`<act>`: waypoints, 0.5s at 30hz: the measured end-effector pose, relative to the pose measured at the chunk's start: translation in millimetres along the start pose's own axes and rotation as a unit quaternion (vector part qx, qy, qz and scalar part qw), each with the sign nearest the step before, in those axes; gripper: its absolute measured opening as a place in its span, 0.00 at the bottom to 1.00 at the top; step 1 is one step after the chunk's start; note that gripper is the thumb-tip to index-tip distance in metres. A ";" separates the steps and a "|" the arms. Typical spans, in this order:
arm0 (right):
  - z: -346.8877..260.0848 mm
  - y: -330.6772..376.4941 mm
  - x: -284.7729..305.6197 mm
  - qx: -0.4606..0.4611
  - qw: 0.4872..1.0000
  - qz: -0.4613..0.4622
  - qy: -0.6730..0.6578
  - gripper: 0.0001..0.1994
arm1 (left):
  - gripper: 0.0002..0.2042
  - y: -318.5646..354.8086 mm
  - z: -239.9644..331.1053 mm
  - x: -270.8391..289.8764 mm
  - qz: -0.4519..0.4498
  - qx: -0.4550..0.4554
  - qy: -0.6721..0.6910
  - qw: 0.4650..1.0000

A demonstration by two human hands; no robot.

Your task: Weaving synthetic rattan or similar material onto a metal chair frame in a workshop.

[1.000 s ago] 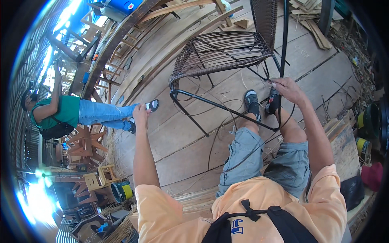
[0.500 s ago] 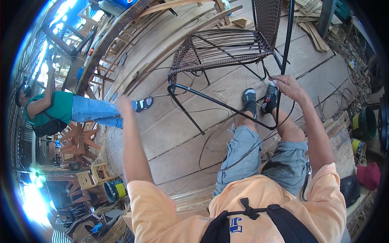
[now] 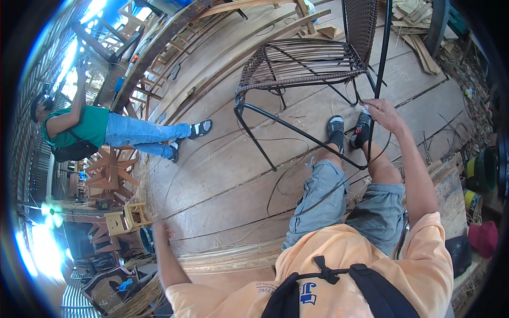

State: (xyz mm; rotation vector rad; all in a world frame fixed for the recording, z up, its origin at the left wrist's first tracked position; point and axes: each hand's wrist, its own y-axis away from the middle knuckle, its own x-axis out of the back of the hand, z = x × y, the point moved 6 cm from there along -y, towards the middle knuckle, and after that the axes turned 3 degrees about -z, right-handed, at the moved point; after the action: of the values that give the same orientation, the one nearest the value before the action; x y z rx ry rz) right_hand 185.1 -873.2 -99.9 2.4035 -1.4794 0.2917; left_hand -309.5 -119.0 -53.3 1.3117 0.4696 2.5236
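Observation:
A black metal chair frame [image 3: 254,124] with a woven dark wicker seat [image 3: 302,61] stands on the plank floor in front of my sandalled feet [image 3: 335,129]. My right hand [image 3: 384,114] is closed around the frame's black upright bar at the chair's right side. A thin dark strand [image 3: 297,185] loops over the floor and across my lap. My left hand [image 3: 160,231] is stretched out low to my left, near the floor's edge boards. It is blurred and I cannot make out whether anything is in it.
Another person in a green top and blue jeans [image 3: 106,130] stands at the left beside stacked wooden furniture frames [image 3: 108,169]. A bundle of pale cane strips [image 3: 228,257] lies by my left side. Buckets [image 3: 480,169] and timber offcuts [image 3: 419,32] sit at the right.
My left arm, raised out toward the other person's feet before, has swung down and back to my left side. The right hand stays on the chair's upright bar.

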 end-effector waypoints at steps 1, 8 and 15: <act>2.3 -0.1 0.0 -0.002 1.000 0.004 0.008 0.15 | 0.18 18.0 19.2 -63.6 -0.054 -0.124 -0.008 0.991; -6.0 2.2 -2.8 -0.013 1.000 -0.008 0.024 0.15 | 0.18 188.4 219.9 -340.2 -0.127 -0.530 0.010 0.838; -10.4 -1.5 -4.3 0.005 0.999 0.011 0.031 0.16 | 0.17 194.2 252.6 -363.0 -0.114 -0.506 -0.021 0.854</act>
State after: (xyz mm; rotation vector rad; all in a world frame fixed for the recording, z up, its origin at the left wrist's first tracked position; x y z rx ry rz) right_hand 184.3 -865.3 -91.8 2.3648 -1.4799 0.3756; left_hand 86.8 -389.5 -109.0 0.7947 -0.6274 1.9833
